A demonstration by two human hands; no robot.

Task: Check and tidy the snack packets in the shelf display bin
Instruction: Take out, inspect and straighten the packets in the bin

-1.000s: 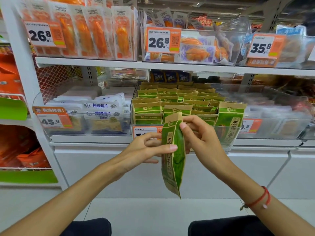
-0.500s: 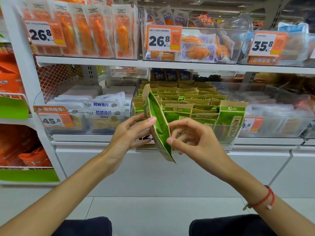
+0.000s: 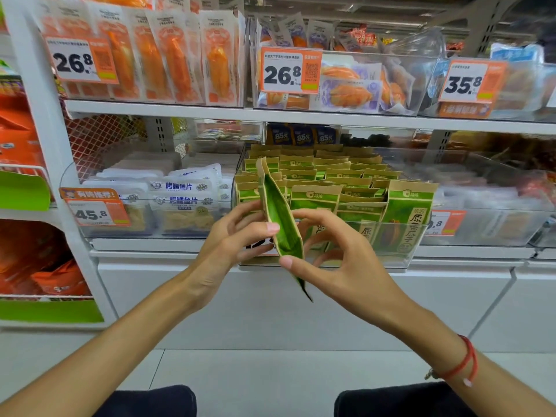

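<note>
Both hands raised in front of the middle shelf [image 3: 301,117]. One green-and-kraft snack packet [image 3: 279,215] held edge-on between them, tilted, top leaning left and away, bottom corner pointing down toward the floor. Left hand [image 3: 231,239] grasps it from the left side, thumb tip lying across the green gusset. Right hand [image 3: 340,260] pinches the lower edge, thumb tip against the packet's bottom, other fingers curled loosely behind. Both grips are closed on this same packet.

The packet sits just in front of the clear display bin [image 3: 406,260], overlapping its front left corner. Bin holds rows of matching green packets [image 3: 331,182] standing upright, one larger-looking one [image 3: 409,215] at the front right corner facing out. The hands and held packet cover most of the bin's price tag; only a few digits show.

Neighbours: to the left, a clear bin of white fish-slice packs [image 3: 180,194] with a 45.8 price tag [image 3: 96,213]. To the right, another clear bin [image 3: 496,206], contents blurred. Upper shelf carries orange-printed packs [image 3: 168,55] with a 26.8 tag [image 3: 81,60], a second 26.8 tag [image 3: 288,72] and a 35.8 tag [image 3: 469,82]. Red cord bracelet [image 3: 463,362] on the right wrist. Pale tiled floor [image 3: 240,371] below.
</note>
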